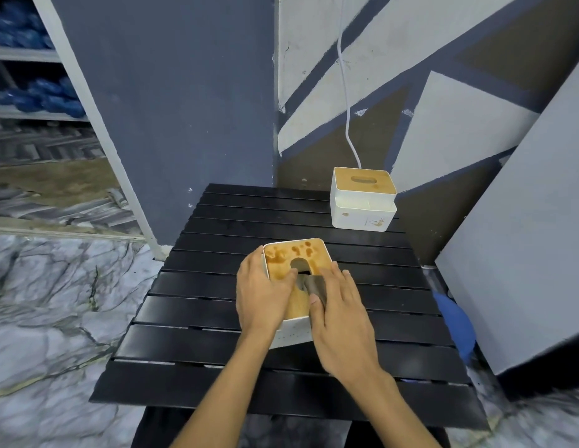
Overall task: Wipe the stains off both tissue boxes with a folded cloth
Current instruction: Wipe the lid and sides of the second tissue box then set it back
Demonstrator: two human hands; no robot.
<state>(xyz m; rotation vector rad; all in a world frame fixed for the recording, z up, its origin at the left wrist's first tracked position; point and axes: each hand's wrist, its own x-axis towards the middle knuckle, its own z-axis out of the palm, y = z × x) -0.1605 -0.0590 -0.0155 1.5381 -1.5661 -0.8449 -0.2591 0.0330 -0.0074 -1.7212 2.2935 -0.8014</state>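
A white tissue box [289, 257] with a wooden lid stands in the middle of the black slatted table [217, 318]. Brown stains mark the far part of its lid. My left hand [260, 294] grips the box's left side, thumb lying on the lid. My right hand [340, 313] presses a folded grey-brown cloth [314, 284] onto the lid near the oval slot, fingers laid flat over it. A second white tissue box [362, 202] with a wooden lid sits at the table's far right corner, with small brown marks on its front.
A white cable [348, 124] hangs down the painted wall behind the far box. A large grey panel [524, 253] leans at the right, with a blue object [456, 321] by the table's right edge. Marble floor lies to the left.
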